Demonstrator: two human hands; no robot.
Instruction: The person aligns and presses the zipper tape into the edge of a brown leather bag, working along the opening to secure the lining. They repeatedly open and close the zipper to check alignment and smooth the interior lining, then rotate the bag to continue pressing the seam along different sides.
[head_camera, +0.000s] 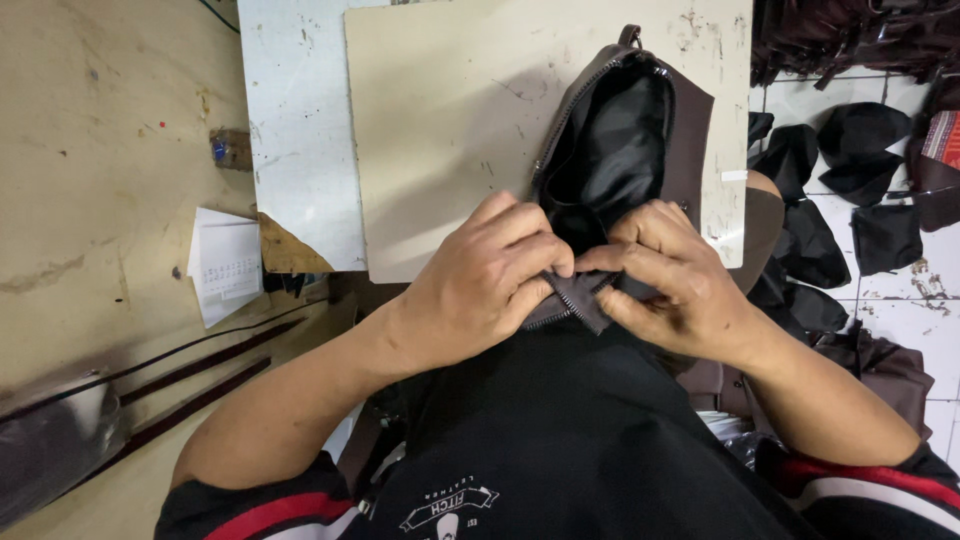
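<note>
Fingers of both our hands meet at the near end of a dark brown leather bag with a glossy black lining (640, 130), which rests half on the pale worn work board (440, 120) and half against our lap. Our left hand (480, 285) is closed, pinching the grey zipper tape (575, 300) at the bag's edge; our right hand (675, 285) is closed too, thumb and forefinger gripping the same tape end from the other side. We judge the bag largely assembled, its mouth gaping open, with the zipper end not yet settled. Black cut leather pieces (860, 140) lie on the tiled floor to our right, a white paper slip (225, 262) to our left.
</note>
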